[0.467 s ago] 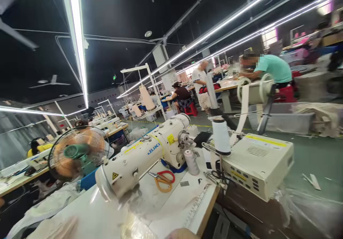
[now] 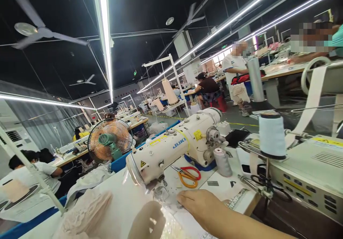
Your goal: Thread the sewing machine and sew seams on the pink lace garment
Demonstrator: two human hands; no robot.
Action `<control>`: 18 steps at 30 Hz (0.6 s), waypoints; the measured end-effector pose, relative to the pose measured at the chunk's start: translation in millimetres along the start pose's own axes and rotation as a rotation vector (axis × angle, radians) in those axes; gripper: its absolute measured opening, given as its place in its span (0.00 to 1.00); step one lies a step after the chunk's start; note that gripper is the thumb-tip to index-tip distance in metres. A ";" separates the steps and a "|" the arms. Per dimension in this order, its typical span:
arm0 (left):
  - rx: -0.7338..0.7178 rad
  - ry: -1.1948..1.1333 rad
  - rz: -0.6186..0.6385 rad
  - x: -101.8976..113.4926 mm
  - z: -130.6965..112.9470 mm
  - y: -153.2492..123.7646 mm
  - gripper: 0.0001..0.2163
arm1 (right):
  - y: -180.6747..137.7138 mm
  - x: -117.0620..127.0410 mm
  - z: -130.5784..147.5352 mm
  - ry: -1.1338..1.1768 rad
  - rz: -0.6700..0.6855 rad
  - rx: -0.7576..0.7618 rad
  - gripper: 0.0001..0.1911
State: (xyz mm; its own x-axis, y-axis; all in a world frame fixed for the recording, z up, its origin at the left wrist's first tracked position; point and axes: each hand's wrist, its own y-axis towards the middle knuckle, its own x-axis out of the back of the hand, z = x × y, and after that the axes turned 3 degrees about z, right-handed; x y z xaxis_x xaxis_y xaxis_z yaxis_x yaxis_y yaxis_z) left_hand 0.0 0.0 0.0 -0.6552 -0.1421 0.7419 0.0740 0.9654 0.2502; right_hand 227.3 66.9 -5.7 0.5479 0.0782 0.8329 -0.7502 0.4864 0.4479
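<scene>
My right hand (image 2: pixel 194 203) reaches in from the lower right, its fingers held together with the tips beside the presser foot of a white JUKI sewing machine (image 2: pixel 166 148). What lies under those fingertips is hidden. My left hand (image 2: pixel 146 219) is a blurred, shaded shape at the bottom middle, left of the needle area; its fingers do not show clearly. Between the hands lies some shiny, pale, see-through material (image 2: pixel 171 224). Scissors (image 2: pixel 189 176) with red and orange handles rest on the table just behind my right hand. A crumpled pale pink fabric (image 2: pixel 84 214) lies to the left.
A grey thread cone (image 2: pixel 222 162) and a large white thread spool (image 2: pixel 272 135) stand right of the machine. Beyond them is a beige control box (image 2: pixel 316 174) with a tape feed. A caged fan (image 2: pixel 109 140) stands behind the table's left side. People sit and stand at other tables.
The view has swung left, so the machine appears farther right. My right hand has come fully into view and reached up to the needle area. The pink fabric at left shows more clearly.
</scene>
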 end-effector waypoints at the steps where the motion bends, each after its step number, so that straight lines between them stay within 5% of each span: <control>1: 0.021 -0.102 0.043 0.9 -13.4 10.6 0.13 | 4.8 4.6 1.9 -0.122 -0.002 0.074 0.19; 4: 0.096 -0.281 0.214 6.6 -52.3 42.1 0.16 | 17.5 18.5 6.7 -0.450 -0.068 0.242 0.15; 9: 0.166 -0.490 0.323 24.1 -89.8 80.8 0.19 | 36.1 44.5 -1.9 -0.546 -0.135 0.257 0.12; 18: -0.012 -0.271 0.246 63.6 -130.6 132.0 0.16 | 75.2 102.2 -20.2 -0.544 -0.168 0.173 0.16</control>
State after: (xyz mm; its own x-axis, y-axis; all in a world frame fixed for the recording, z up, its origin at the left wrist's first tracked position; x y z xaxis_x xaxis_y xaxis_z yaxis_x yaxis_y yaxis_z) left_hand 66.3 89.8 161.5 -0.7921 0.1587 0.5894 0.2621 0.9605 0.0936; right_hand 234.4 129.0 106.5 0.4304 -0.4673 0.7723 -0.7441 0.3006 0.5966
